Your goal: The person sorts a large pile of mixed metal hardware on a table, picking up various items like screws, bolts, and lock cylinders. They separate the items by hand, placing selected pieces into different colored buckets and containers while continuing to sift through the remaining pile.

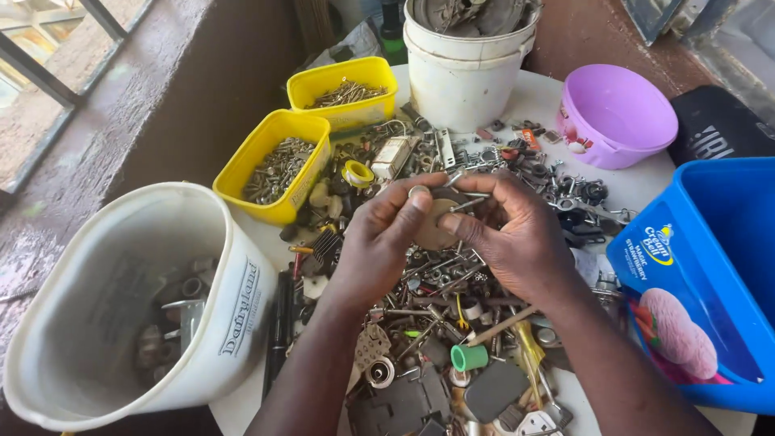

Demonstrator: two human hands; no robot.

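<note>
**Sorting small hardware over a crowded bench**

Head view: both hands meet above the middle of the heap. The left hand (pixel 386 230) pinches a small washer (pixel 418 191) between thumb and forefinger, its fingers closed narrow on the piece. The right hand (pixel 508 234) is curled, fingertips drawn in close around a thin metal screw (pixel 468 205) that points toward the left hand; a round flat disc (pixel 436 226) sits between the two hands, and I cannot tell which hand bears it. The held pieces hang just above the scrap pile (pixel 436 323) of bolts, rings and plastic bits.

By the look of it, the step in hand is picking out and checking small parts. Any next move calls for a firm pinch and a careful lift clear of the loose heap.

Around the hands: two yellow tubs (pixel 274 165) of screws and nails at the far left, a large white bucket (pixel 121 307) with fittings near left, a white pail (pixel 464 73) at the back, a purple bowl (pixel 617 117) and a blue tub (pixel 710 266) on the right
</note>
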